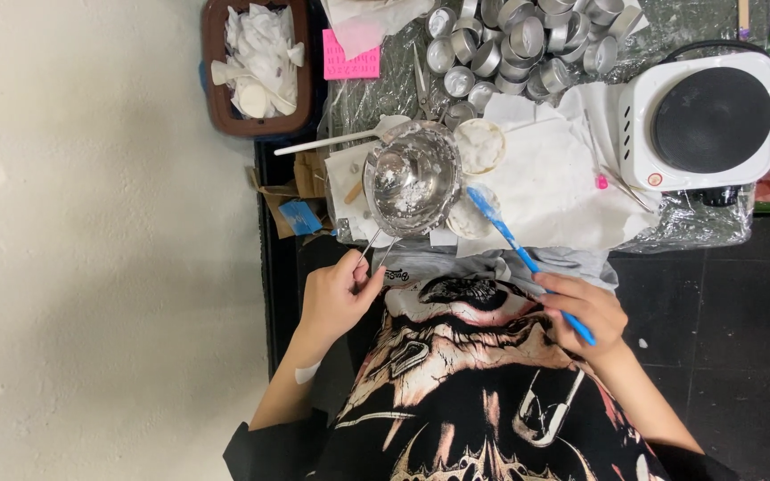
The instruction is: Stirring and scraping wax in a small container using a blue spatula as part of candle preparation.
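Steel bowl [412, 181], crusted white, sits on the counter [715, 223]; the left hand [336, 298] pinches its wire handle. Right hand [585, 312] grips a blue spatula [514, 240], tip seemingly at the rim. A hard scrape could tip the bowl.

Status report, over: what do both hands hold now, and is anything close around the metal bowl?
Left hand grips wire handle of metal bowl. Right hand holds blue spatula, tip beside bowl rim. White residue inside bowl. Small cups crowd it.
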